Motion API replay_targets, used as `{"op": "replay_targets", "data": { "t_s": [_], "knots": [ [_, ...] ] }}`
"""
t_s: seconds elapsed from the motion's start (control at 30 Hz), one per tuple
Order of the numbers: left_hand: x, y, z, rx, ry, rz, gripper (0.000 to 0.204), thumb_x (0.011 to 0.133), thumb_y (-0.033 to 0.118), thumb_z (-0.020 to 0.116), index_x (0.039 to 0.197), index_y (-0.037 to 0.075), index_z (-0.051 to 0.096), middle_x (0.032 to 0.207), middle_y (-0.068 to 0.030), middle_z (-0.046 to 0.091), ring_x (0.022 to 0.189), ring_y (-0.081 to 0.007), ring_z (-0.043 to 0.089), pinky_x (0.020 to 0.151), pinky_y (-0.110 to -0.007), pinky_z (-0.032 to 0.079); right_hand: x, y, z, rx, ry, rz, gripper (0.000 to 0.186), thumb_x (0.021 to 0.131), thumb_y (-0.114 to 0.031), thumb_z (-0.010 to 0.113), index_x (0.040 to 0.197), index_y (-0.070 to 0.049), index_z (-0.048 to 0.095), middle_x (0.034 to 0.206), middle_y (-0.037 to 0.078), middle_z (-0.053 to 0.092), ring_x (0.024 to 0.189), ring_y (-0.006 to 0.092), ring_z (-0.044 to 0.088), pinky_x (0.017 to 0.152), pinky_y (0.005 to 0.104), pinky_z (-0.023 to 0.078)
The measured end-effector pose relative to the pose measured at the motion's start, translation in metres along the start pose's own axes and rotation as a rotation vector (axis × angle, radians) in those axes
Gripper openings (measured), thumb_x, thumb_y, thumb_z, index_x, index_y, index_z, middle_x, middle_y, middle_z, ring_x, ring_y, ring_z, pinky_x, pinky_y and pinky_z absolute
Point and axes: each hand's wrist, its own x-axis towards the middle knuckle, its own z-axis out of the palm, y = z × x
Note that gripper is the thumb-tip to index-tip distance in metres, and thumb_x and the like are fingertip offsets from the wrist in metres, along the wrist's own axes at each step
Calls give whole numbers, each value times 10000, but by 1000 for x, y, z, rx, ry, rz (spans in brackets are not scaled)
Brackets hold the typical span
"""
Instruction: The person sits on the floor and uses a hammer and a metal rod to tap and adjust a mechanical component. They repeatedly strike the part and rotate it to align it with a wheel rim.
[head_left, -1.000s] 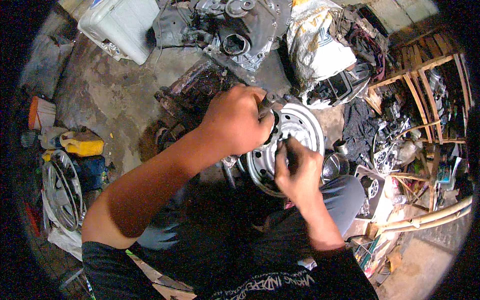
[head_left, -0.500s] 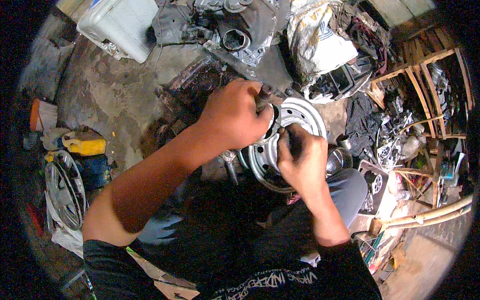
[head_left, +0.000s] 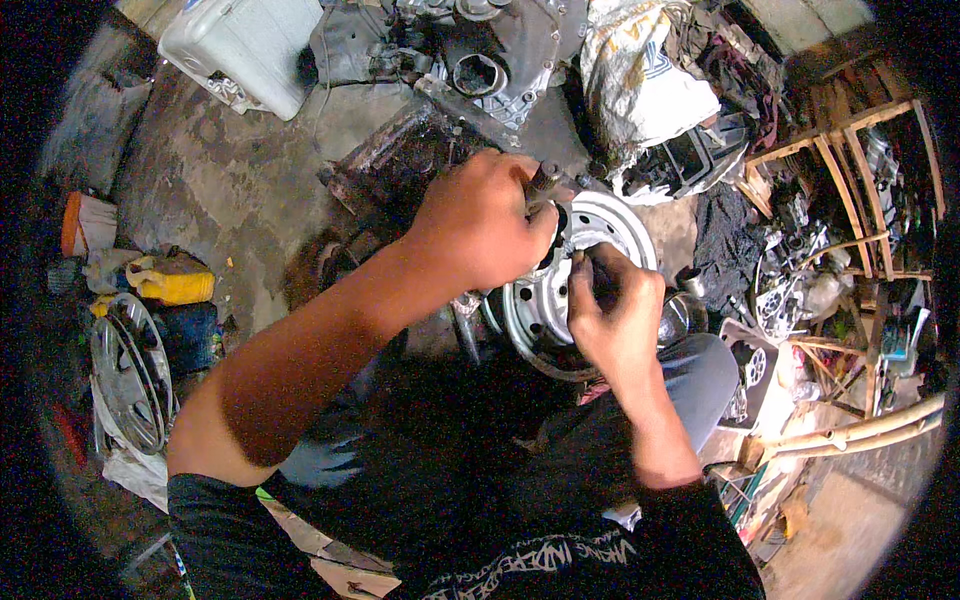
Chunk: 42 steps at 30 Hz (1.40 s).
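Observation:
My left hand point(head_left: 480, 220) is closed round a dark metal part with a short cylindrical piece point(head_left: 545, 178) rising beside the thumb. Below and right of it, my right hand point(head_left: 610, 305) has thumb and fingers drawn together at the part's lower end; what lies between them is too small to make out. Both hands are over a silver steel wheel rim point(head_left: 620, 225) with holes round its disc, close to my bent right knee point(head_left: 690, 375). A rusty, oily metal block point(head_left: 390, 160) lies just beyond my left hand, partly hidden by it.
A metal housing point(head_left: 510, 50), white container point(head_left: 240, 50) and white sack point(head_left: 645, 85) sit at the back. Left are a yellow jug point(head_left: 170, 283) and wheel covers point(head_left: 130, 375). Right are wooden racks point(head_left: 850, 200), black cloth point(head_left: 725, 240), scrap parts and bamboo poles point(head_left: 860, 430).
Both hands have risen a little toward the back, the right also slightly rightward, still together at the metal part. The whole view has shifted slightly.

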Motion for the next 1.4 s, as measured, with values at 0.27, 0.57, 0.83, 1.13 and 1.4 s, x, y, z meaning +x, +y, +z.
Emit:
{"op": "replay_targets", "data": {
  "t_s": [0.27,0.57,0.83,1.13,1.4],
  "knots": [
    [0,1,-1,-46,20,-48,348,833,296,721,1002,-8,708,973,-273,699,913,-460,687,851,-519,566,-5,-8,0,-26,-55,49,98,815,-102,706,817,-12,666,643,250,642,607,434,675,578,498,531],
    [6,5,0,-3,62,-40,350,837,291,724,1027,-2,717,987,-285,699,914,-469,685,861,-527,564,-23,-13,6,35,-124,-22,85,829,-94,679,815,-12,660,662,246,646,609,413,681,583,487,529],
    [7,10,-5,-27,-16,-101,215,840,154,680,1013,53,757,984,-217,733,932,-409,706,864,-480,564,-1,3,-20,66,104,42,88,944,-70,638,899,3,622,676,219,632,578,417,632,566,451,475],
    [3,3,1,-9,20,-48,198,847,46,634,993,59,768,1001,-157,757,955,-357,720,885,-444,565,-3,6,-6,-46,55,-113,65,871,-31,669,890,9,622,757,224,641,686,440,635,650,501,488],
    [2,1,-1,75,23,16,201,865,82,647,1025,88,768,1011,-137,745,964,-368,704,897,-456,560,-5,0,-10,11,9,-106,56,863,-35,677,853,0,634,718,218,634,665,423,654,621,466,493]
  ]
}}
